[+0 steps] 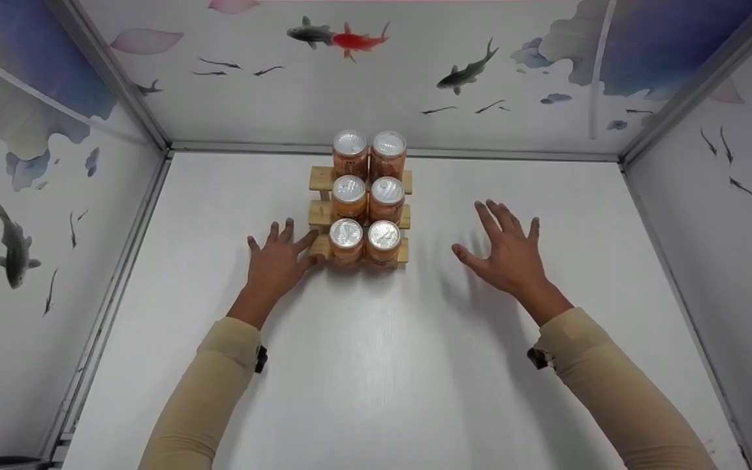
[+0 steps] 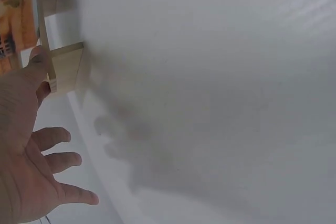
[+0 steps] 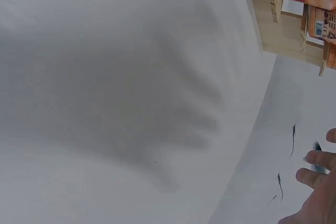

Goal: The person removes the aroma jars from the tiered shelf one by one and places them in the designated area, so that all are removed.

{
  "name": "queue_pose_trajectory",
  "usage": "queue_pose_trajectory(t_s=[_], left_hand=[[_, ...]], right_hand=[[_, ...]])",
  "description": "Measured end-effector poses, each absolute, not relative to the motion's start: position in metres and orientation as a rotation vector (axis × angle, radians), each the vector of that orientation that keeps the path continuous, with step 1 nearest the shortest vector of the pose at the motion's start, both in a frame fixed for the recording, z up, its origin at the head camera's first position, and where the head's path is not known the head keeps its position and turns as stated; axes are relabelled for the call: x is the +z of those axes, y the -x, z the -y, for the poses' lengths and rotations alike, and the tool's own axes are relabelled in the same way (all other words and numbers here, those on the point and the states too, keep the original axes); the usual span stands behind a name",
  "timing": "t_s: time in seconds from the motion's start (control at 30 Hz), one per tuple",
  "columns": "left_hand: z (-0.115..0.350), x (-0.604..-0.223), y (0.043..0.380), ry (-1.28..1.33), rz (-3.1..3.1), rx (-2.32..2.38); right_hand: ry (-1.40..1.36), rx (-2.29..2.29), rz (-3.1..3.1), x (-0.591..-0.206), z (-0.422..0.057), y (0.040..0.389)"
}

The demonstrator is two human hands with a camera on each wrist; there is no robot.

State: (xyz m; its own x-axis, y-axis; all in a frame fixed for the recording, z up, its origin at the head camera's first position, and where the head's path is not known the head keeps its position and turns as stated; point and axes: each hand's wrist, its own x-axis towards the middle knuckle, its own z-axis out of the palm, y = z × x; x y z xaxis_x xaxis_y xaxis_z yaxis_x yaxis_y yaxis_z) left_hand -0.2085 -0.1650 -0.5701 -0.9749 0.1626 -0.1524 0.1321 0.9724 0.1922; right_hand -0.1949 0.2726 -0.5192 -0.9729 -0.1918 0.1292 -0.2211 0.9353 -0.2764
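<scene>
A stepped wooden rack (image 1: 321, 213) stands toward the back of the white table. Several orange cans with silver lids (image 1: 384, 235) fill its three steps, two on each. My left hand (image 1: 278, 264) pinches the left end of the lowest step between thumb and forefinger, its other fingers spread. In the left wrist view, the thumb and a fingertip meet the edge of the wooden plank (image 2: 68, 66). To the right of the rack, my right hand (image 1: 513, 258) hovers over the table with fingers spread, holding nothing and apart from the cans.
White panels printed with fish (image 1: 467, 70) and petals enclose the table (image 1: 376, 365) at the back and both sides. Metal framing (image 1: 513, 155) runs along the table's back edge, close behind the rack. Both forearms wear beige sleeves.
</scene>
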Motion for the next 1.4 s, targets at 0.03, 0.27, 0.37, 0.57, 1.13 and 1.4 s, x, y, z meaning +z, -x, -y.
queue_pose_trajectory(t_s=[0.03,0.27,0.37,0.57,1.13,1.4], left_hand=[[0.165,-0.570,0.209,-0.219,-2.949,0.276],[0.163,-0.573,0.211,-0.226,-2.937,0.364],[0.162,-0.574,0.212,-0.215,-2.921,0.429],[0.161,-0.577,0.214,-0.186,-2.848,0.569],[0.162,-0.577,0.214,-0.292,-2.895,0.657],[0.159,-0.578,0.215,-0.217,-2.835,0.697]], right_hand=[[-0.335,0.453,2.984,-0.520,-0.270,0.195],[-0.401,0.492,2.953,-0.518,-0.248,0.194],[-0.429,0.540,2.950,-0.517,-0.239,0.194],[-0.507,0.654,2.950,-0.516,-0.222,0.192],[-0.703,0.859,2.934,-0.516,-0.173,0.192],[-0.665,0.910,2.915,-0.519,-0.152,0.192]])
